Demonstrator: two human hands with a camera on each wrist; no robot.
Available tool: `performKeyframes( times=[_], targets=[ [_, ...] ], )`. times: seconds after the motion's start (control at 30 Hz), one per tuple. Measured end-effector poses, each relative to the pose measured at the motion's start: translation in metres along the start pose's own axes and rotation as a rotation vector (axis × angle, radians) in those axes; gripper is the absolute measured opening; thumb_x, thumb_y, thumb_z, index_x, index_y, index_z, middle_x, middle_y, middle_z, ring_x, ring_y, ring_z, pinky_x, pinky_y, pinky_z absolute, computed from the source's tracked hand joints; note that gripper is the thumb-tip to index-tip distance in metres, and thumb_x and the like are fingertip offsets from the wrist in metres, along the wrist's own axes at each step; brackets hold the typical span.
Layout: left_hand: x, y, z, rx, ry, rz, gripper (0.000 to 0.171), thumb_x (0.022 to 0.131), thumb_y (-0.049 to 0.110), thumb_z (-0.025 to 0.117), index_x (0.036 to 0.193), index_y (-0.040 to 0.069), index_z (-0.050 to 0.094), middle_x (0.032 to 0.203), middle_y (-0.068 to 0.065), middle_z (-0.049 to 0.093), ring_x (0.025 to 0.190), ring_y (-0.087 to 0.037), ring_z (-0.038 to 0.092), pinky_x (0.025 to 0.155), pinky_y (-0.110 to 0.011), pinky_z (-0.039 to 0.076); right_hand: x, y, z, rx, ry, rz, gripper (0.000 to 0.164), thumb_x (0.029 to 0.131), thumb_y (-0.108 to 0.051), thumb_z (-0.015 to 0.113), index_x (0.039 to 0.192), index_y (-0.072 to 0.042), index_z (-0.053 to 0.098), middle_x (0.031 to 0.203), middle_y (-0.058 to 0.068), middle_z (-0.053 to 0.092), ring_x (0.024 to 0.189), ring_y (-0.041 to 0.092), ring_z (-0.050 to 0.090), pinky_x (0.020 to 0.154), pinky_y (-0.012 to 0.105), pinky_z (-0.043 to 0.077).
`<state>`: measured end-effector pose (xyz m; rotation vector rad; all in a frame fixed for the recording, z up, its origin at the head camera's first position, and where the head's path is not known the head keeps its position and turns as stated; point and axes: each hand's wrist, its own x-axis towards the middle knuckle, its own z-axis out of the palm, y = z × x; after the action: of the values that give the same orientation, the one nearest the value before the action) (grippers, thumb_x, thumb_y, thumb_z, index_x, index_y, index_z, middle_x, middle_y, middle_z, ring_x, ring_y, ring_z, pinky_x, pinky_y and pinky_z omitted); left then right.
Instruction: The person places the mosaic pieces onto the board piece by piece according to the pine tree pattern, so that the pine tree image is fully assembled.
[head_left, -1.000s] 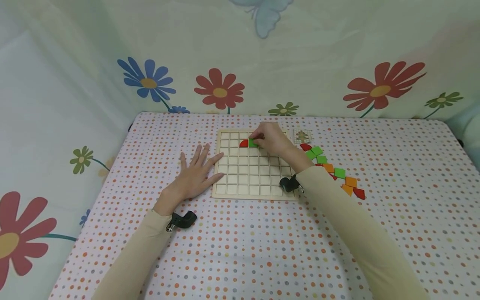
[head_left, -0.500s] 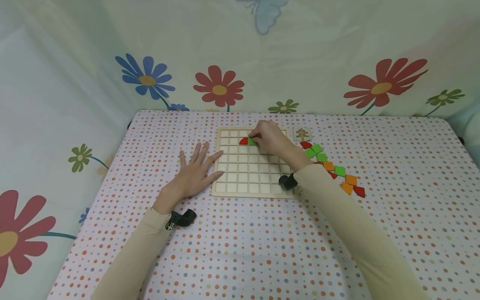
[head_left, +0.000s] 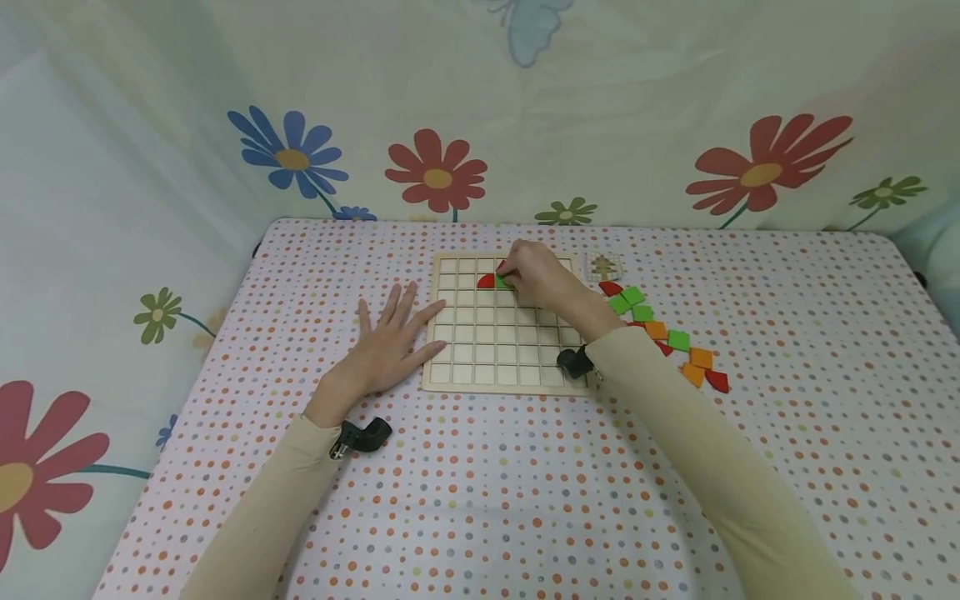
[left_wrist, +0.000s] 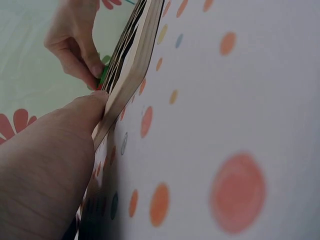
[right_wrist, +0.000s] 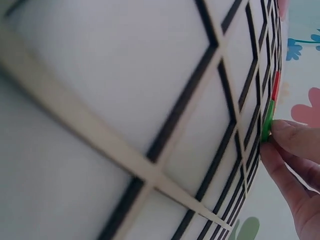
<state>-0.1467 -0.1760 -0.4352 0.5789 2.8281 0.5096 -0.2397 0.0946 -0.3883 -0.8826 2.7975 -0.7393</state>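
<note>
A wooden grid board [head_left: 464,389] lies flat on the table. My left hand [head_left: 384,350] is spread out at its left side, with thumb and index finger touching the board's edge; the left wrist view shows the thumb on the rim [left_wrist: 131,75]. Over the board's upper rows, my right hand [head_left: 542,277] has its thumb and fingertips pinched at a green square tile [head_left: 503,282], which the right wrist view shows at the grid. A red quarter-round tile [head_left: 486,282] lies in the cell just left of it. A bit of red [head_left: 502,267] shows above the green, partly hidden by the fingers.
Right of the board lies a loose row of tiles: green squares [head_left: 678,340], orange squares [head_left: 701,358] and red quarter-rounds [head_left: 717,381]. A small picture card [head_left: 603,267] with a tree pattern is by the board's upper right corner. A dotted cloth [head_left: 480,492] covers the table.
Both hands stay nearly where they were. A bit of red now shows above the green tile at the right fingertips, where none showed before. The head view has shifted slightly.
</note>
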Motion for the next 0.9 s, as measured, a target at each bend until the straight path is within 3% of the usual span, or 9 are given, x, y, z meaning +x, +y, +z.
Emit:
performKeyframes(
  times=[0.2, 0.4, 0.63, 0.8, 0.9],
  targets=[
    [0.000, 0.001, -0.003, -0.006, 0.007, 0.006, 0.069, 0.109, 0.053, 0.046, 0.169, 0.026, 0.024, 0.175, -0.016, -0.007, 0.160, -0.035, -0.015, 0.114, -0.075, -0.019, -0.004, 0.002, -0.003, 0.028, 0.018, -0.041, 0.017, 0.096, 0.011, 0.068, 0.110, 0.013, 0.076, 0.103, 0.026, 0.067, 0.095, 0.039, 0.067, 0.081, 0.044, 0.058],
    [0.000, 0.000, 0.000, -0.002, 0.000, 0.008, 0.070, 0.108, 0.053, 0.047, 0.169, 0.025, 0.024, 0.175, -0.016, -0.007, 0.160, -0.036, -0.015, 0.114, -0.075, -0.018, -0.024, 0.007, -0.014, 0.075, -0.033, -0.028, 0.027, 0.098, 0.011, 0.060, 0.123, 0.013, 0.071, 0.121, 0.027, 0.069, 0.110, 0.039, 0.067, 0.094, 0.047, 0.056],
    [-0.001, 0.004, 0.000, -0.007, 0.004, 0.016, 0.070, 0.108, 0.053, 0.048, 0.168, 0.025, 0.025, 0.175, -0.015, -0.006, 0.160, -0.036, -0.014, 0.115, -0.074, -0.018, -0.080, 0.012, -0.029, 0.103, 0.011, 0.018, 0.023, 0.099, 0.005, 0.065, 0.122, 0.005, 0.073, 0.123, 0.021, 0.071, 0.110, 0.035, 0.068, 0.093, 0.048, 0.056],
    [-0.003, 0.006, -0.001, -0.004, 0.006, 0.010, 0.071, 0.108, 0.053, 0.048, 0.168, 0.024, 0.025, 0.175, -0.017, -0.004, 0.160, -0.038, -0.012, 0.115, -0.075, -0.017, -0.119, 0.015, -0.037, 0.060, -0.047, 0.031, 0.019, 0.097, 0.003, 0.070, 0.114, 0.001, 0.077, 0.117, 0.016, 0.072, 0.100, 0.029, 0.068, 0.081, 0.043, 0.057],
    [-0.004, 0.006, -0.002, -0.004, 0.011, 0.004, 0.071, 0.108, 0.053, 0.049, 0.168, 0.023, 0.026, 0.175, -0.017, -0.003, 0.160, -0.038, -0.011, 0.115, -0.075, -0.017, -0.136, 0.018, -0.039, 0.022, -0.071, 0.021, 0.018, 0.094, 0.004, 0.073, 0.112, 0.002, 0.077, 0.114, 0.015, 0.071, 0.100, 0.030, 0.068, 0.082, 0.043, 0.057]
  ],
)
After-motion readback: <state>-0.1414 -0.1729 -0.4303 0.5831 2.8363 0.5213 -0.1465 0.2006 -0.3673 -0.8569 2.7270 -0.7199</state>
